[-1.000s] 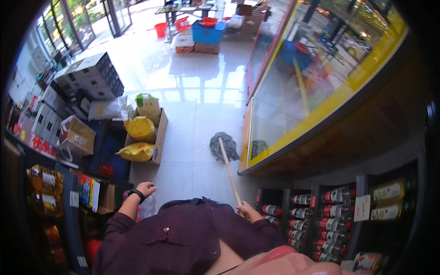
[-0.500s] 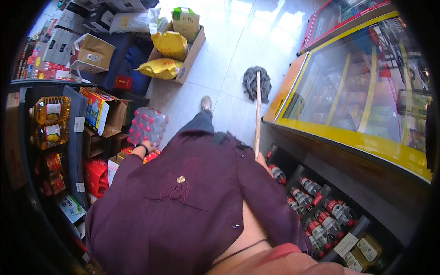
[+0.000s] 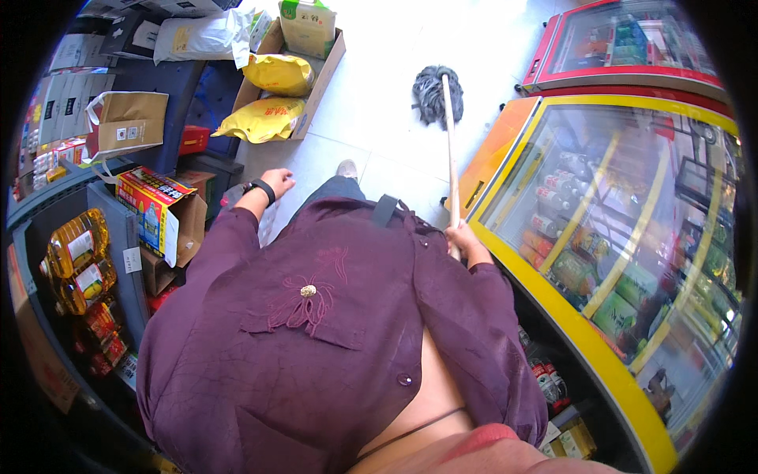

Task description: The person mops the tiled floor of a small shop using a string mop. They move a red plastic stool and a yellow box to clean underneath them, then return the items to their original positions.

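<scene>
My right hand point(image 3: 467, 238) is wrapped round the wooden handle point(image 3: 453, 162) of a mop. Its grey strand head point(image 3: 439, 95) lies on the tiled floor ahead of me. My left hand point(image 3: 276, 185), with a dark band on the wrist, hangs in the air with loosely bent fingers and nothing in it. Behind and below that forearm, a plastic-wrapped pack of bottles point(image 3: 271, 224) is mostly hidden. To the left of it stands an open yellow and red carton point(image 3: 150, 201).
Glass-front coolers with a yellow frame point(image 3: 580, 371) and a red frame point(image 3: 624, 77) line the right side. A cardboard box point(image 3: 322, 83) holding yellow bags stands ahead left. Oil bottles point(image 3: 79, 253) fill a grey shelf at left.
My left hand has swung forward and up, away from the bottle pack. The right hand now shows fully on the handle, and the mop head is farther ahead. My view has shifted forward.
</scene>
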Motion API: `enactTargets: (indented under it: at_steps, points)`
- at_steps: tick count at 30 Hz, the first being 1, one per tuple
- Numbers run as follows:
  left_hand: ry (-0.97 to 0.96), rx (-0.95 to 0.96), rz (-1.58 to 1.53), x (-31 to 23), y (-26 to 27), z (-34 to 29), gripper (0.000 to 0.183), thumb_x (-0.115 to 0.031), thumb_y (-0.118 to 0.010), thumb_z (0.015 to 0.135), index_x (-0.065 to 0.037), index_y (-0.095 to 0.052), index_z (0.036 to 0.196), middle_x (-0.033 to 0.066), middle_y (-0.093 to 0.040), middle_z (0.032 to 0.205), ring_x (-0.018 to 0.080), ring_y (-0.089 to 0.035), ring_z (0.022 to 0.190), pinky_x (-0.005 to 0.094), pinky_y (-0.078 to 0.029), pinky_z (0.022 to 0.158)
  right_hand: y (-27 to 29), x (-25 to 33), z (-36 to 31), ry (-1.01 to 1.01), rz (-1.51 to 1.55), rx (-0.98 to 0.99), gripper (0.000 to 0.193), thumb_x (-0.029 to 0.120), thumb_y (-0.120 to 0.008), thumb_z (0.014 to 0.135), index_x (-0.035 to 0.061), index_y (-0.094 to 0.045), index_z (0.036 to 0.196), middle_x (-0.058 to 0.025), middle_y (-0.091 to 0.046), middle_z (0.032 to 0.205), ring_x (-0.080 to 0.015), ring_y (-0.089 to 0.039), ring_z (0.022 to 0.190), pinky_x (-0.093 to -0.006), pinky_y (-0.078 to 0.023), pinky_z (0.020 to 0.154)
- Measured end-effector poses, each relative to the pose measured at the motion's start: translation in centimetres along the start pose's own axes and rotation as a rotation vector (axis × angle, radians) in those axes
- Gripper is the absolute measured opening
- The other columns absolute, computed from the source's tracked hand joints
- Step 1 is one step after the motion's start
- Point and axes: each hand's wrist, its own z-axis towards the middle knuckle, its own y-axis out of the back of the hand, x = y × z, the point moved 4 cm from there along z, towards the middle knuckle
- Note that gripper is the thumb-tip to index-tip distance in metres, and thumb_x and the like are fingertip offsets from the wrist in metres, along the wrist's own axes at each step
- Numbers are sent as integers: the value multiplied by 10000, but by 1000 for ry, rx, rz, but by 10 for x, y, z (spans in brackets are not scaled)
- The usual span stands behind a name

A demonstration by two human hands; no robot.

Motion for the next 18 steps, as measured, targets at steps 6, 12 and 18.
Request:
enactTargets:
  at_steps: [6,12,18]
  points:
    - [246,-55,14,87,34,32,385,-306,-596,836,-12,-639,1080,155,-681,962,240,-667,850,338,-509,792,32,89,18,-35,19,72,255,11,-516,773,108,-382,967,-50,-466,635,-151,-475,424,-342,-463,364]
    - [397,-129,-191,77,21,21,363,-278,-616,831,-36,-642,1100,125,-678,962,207,-643,819,323,-503,759,91,141,25,-27,-60,129,171,43,-542,766,62,-455,912,-44,-500,667,-142,-496,471,-306,-435,436]
    - [482,33,-369,-37,-23,12,398,-326,-607,839,-50,-634,1124,156,-666,1048,275,-632,993,352,-474,892,173,168,39,-33,-220,113,241,73,-570,807,51,-439,1008,-55,-480,638,-164,-494,416,-340,-452,361]
